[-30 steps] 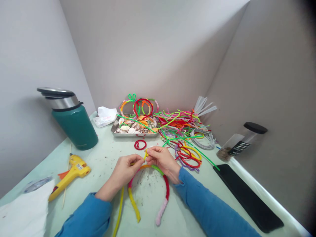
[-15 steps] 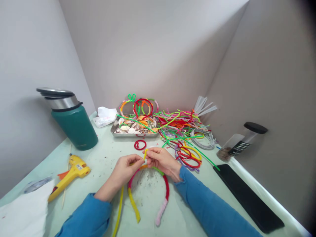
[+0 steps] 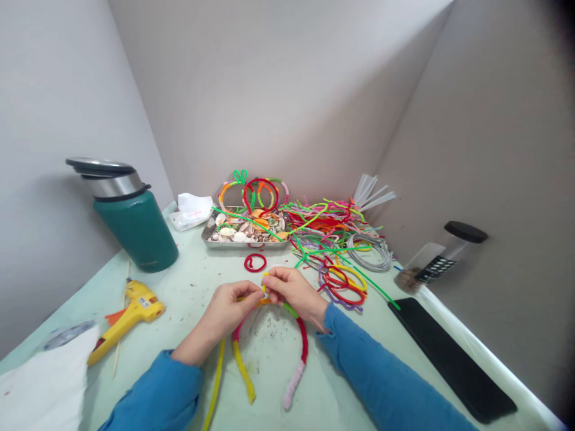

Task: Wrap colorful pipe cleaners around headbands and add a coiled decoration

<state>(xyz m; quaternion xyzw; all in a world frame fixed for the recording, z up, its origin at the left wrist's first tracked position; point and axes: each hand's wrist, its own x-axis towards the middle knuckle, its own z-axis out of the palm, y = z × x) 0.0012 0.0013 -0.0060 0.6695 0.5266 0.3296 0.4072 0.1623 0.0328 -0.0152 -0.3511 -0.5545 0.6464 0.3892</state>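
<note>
My left hand [image 3: 227,310] and my right hand [image 3: 294,292] meet at the middle of the table, both closed in a pinch. Between their fingertips shows a short piece of yellow pipe cleaner [image 3: 265,284]. Just below the hands lies a headband [image 3: 304,342], an arch wrapped in yellow, pink, orange, green, red and pale pink fuzzy pipe cleaner. Its top passes beneath my fingers, which partly cover it. From under my left wrist a long yellow strand [image 3: 217,383] runs to the front edge; whether it joins the pinched piece is hidden.
Behind the hands stands a metal tray [image 3: 242,244] of shells. A pile of pipe cleaners [image 3: 323,216] lies at its right. At left are a yellow glue gun [image 3: 135,311] and a green bottle [image 3: 139,230]. A black slab [image 3: 449,359] and a clear jar [image 3: 442,260] are at right.
My right hand has shifted slightly left and down, and less of the yellow pipe cleaner shows above the fingertips. My left hand has stayed nearly still.
</note>
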